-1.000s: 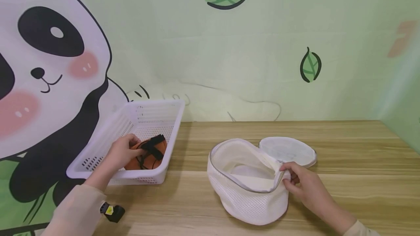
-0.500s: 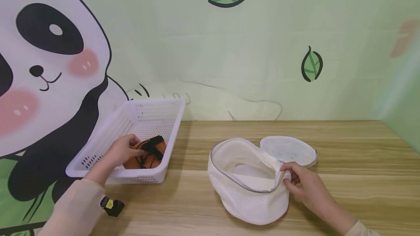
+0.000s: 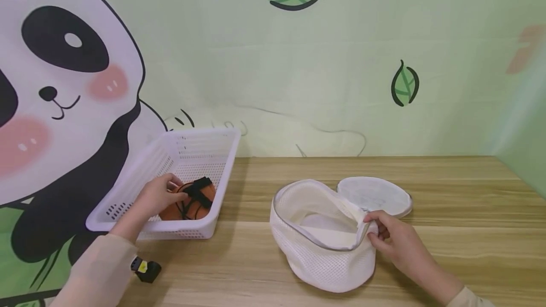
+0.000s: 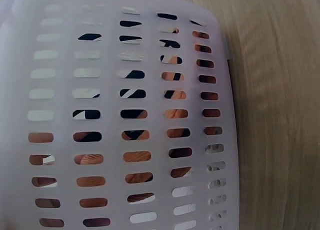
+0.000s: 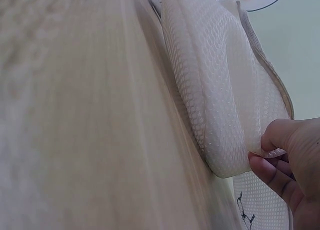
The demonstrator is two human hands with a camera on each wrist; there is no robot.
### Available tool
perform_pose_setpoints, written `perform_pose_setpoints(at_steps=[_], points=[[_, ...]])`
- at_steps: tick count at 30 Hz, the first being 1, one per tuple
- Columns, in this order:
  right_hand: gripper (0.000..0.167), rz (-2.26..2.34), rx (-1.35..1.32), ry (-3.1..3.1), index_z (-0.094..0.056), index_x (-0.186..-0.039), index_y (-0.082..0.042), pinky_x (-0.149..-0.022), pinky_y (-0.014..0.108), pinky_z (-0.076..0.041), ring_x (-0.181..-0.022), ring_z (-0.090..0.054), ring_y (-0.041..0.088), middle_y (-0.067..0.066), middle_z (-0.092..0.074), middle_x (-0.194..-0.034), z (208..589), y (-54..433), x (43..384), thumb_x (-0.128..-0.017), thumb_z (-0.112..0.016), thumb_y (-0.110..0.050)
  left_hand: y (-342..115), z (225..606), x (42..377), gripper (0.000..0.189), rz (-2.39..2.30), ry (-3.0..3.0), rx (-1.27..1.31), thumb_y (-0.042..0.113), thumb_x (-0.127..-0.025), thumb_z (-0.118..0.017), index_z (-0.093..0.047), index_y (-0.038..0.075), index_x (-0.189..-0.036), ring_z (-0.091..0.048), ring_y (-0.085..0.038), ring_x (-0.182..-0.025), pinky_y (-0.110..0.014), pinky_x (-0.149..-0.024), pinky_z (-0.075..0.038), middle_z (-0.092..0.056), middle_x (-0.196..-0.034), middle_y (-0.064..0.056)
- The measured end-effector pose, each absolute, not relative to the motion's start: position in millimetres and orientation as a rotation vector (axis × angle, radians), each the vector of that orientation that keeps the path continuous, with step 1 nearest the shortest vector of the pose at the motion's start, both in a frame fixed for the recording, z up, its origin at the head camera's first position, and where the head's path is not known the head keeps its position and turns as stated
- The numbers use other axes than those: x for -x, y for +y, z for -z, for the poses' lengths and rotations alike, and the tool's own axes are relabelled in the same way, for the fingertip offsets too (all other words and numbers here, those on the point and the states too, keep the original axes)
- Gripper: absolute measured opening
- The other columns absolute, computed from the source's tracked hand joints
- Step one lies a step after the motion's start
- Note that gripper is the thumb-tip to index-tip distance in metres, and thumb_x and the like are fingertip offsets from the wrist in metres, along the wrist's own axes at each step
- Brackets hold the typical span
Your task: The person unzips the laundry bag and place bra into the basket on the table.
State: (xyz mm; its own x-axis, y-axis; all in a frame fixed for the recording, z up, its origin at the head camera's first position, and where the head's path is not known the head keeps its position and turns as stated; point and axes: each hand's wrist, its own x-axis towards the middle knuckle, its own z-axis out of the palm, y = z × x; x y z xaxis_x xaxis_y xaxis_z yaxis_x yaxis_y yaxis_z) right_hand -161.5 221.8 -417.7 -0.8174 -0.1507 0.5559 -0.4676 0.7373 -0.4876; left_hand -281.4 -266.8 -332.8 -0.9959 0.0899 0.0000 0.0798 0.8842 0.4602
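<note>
In the head view, a white plastic basket (image 3: 196, 225) holds an orange cloth item (image 3: 176, 210) with black straps and thin black cords; its exact kind does not show. My left hand (image 3: 158, 197) reaches over the basket's near side, fingertips at the item's left, thumb and fingers apart. Through the basket's slots in the left wrist view, orange cloth (image 4: 137, 156) shows; the fingertips are hard to make out. My right hand (image 3: 392, 233) pinches the rim of an unzipped white mesh laundry bag (image 3: 326, 266). In the right wrist view, thumb and forefinger grip the mesh.
The bag's round lid (image 3: 373, 195) lies folded back behind it on the wooden table (image 3: 239, 269). A small black device (image 3: 146, 270) sits by the left sleeve. Behind the table stands a green wall (image 3: 256, 60) with panda and leaf drawings.
My left hand has shifted very slightly, and the orange item has settled a little lower and flatter in the basket. My right hand keeps its hold on the bag's rim.
</note>
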Motion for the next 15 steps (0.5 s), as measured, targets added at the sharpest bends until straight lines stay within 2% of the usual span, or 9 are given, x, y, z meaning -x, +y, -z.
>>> perform_pose_setpoints(at_steps=[5, 15], points=[[0.033, -0.856, -0.474, -2.444, -0.062, -0.097, -0.007, -0.056, 0.017, -0.049, -0.067, -0.046, -0.010, -0.010, -0.053, -0.073, 417.9, 221.8, 162.3, -0.071, -0.072, 0.011, -268.3, 334.0, 280.8, 0.036, -0.761, 3.054, -0.159, 0.021, -0.086, -0.069, -0.056, -0.003, -0.110, -0.061, -0.040, -0.101, -0.046, -0.079, -0.052, -0.063, -0.113, -0.029], [0.033, -0.860, -0.477, -2.449, -0.062, -0.098, -0.008, -0.056, 0.017, -0.049, -0.067, -0.046, -0.010, -0.010, -0.052, -0.072, 418.7, 222.6, 163.6, -0.072, -0.072, 0.010, -269.6, 338.0, 279.7, 0.035, -0.789, 3.058, -0.119, 0.020, -0.085, -0.070, -0.057, -0.001, -0.110, -0.062, -0.035, -0.097, -0.042, -0.077, -0.052, -0.064, -0.109, -0.026]])
